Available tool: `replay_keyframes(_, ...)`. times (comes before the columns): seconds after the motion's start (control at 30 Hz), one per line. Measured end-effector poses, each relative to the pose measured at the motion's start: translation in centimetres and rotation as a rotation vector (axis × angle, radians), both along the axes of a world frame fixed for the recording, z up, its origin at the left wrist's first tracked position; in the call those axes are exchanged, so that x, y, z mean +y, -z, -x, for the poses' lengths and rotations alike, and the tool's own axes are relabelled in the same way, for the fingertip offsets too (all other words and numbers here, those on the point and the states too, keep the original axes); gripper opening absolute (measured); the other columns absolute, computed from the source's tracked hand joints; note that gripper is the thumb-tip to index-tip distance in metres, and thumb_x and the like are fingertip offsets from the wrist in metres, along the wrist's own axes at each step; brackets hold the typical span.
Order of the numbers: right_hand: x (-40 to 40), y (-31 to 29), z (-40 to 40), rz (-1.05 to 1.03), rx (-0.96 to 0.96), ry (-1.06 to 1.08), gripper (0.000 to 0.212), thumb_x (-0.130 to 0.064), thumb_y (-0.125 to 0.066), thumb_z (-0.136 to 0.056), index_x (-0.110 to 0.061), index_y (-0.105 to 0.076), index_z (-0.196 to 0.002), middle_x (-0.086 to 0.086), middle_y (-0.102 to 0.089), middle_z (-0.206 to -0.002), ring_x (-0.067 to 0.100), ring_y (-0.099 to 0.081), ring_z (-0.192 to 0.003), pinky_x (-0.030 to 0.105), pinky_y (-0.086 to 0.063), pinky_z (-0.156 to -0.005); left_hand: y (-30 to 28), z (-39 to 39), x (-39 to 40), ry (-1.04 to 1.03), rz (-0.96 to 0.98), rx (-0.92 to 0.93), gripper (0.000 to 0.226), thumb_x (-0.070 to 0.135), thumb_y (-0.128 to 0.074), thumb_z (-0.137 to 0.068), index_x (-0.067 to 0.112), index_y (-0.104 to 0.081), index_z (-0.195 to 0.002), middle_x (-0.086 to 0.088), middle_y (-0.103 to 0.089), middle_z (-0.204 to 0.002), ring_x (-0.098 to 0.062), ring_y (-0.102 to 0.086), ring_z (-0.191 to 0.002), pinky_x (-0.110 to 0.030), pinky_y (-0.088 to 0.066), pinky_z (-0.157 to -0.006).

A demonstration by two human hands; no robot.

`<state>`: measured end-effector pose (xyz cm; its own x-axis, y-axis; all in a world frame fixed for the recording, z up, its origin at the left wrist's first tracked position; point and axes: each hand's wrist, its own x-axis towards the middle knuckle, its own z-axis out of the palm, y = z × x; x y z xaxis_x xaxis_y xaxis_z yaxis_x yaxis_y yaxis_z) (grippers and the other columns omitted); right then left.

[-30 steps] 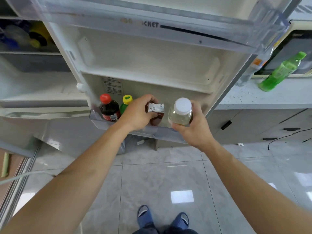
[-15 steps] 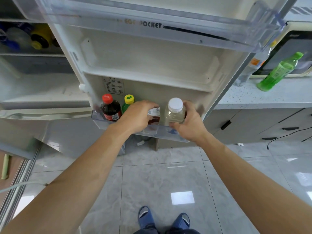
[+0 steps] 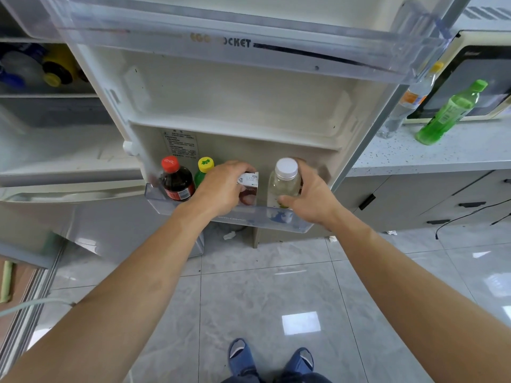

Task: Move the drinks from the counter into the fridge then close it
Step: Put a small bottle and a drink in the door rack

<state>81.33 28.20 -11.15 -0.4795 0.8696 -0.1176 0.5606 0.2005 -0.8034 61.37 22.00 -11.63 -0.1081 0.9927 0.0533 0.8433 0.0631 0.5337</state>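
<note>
— What's around you?

— You stand on pale grey glossy floor tiles [image 3: 276,286], blue slippers at the bottom edge. The fridge door [image 3: 235,106] hangs open in front of you, and to its right a speckled light counter [image 3: 431,153] carries a cream microwave [image 3: 481,78]. A green bottle [image 3: 448,113] and a clear bottle [image 3: 409,106] with a yellow cap and orange label stand on that counter, just in front of the microwave.

— And the drinks you're handling?

— Your left hand [image 3: 221,189] curls over the top of a small brown carton [image 3: 249,189] with a white printed top; your right hand [image 3: 312,197] wraps a clear bottle with a white cap [image 3: 284,181] holding pale liquid. Both sit in the bottom door bin [image 3: 166,205], the carton left of the bottle. Further left in that bin stand a dark cola bottle [image 3: 177,181] with a red cap and a green bottle with a yellow cap [image 3: 203,170].

— Any writing?

— The upper clear door shelf [image 3: 276,45] reads partly "OCKET". The red cap carries white script, too small for you to read. A printed sticker [image 3: 181,145] on the door liner is too small as well.
</note>
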Motion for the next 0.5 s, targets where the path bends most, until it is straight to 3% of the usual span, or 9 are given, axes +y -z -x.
replay_keyframes(0.17, 0.03, -0.09, -0.5, 0.027, -0.007, 0.003, 0.066, -0.008, -0.078, -0.08, -0.02, -0.048, -0.138, -0.007, -0.063, -0.117, 0.01, -0.057, -0.105, 0.015, -0.041, -0.088, -0.22, -0.26, 0.04, 0.003, 0.008, 0.008, 0.042, -0.002, -0.065, -0.087, 0.015, -0.063, -0.125, -0.003, -0.062, -0.122, -0.021, -0.057, -0.109, -0.027, -0.043, -0.087)
replay_keyframes(0.27, 0.02, 0.11, -0.85, 0.041, 0.042, 0.046, 0.067, -0.007, -0.078, -0.081, -0.024, -0.048, -0.138, -0.009, -0.061, -0.121, 0.009, -0.056, -0.11, 0.019, -0.041, -0.094, -0.45, -0.23, 0.02, 0.003, 0.016, 0.011, 0.042, -0.003, -0.064, -0.088, 0.015, -0.063, -0.125, -0.003, -0.062, -0.122, -0.021, -0.057, -0.109, -0.03, -0.044, -0.088)
replay_keyframes(0.4, 0.08, 0.39, -0.94, 0.044, 0.144, 0.096, 0.061, -0.003, -0.079, -0.078, -0.031, -0.052, -0.125, -0.02, -0.062, -0.11, -0.004, -0.059, -0.101, 0.011, -0.042, -0.085, -0.47, -0.3, -0.16, -0.001, 0.028, -0.001, 0.041, -0.003, -0.062, -0.089, 0.016, -0.063, -0.126, -0.003, -0.06, -0.122, -0.02, -0.057, -0.108, -0.026, -0.043, -0.085)
replay_keyframes(0.5, 0.12, 0.49, -0.61, 0.056, 0.152, 0.065, 0.064, -0.002, -0.08, -0.077, -0.028, -0.051, -0.127, -0.018, -0.062, -0.111, -0.005, -0.058, -0.101, 0.008, -0.043, -0.084, -0.41, -0.45, -0.22, -0.006, 0.011, 0.002, 0.041, -0.003, -0.059, -0.091, 0.015, -0.062, -0.128, -0.005, -0.06, -0.124, -0.021, -0.057, -0.109, -0.022, -0.038, -0.082)
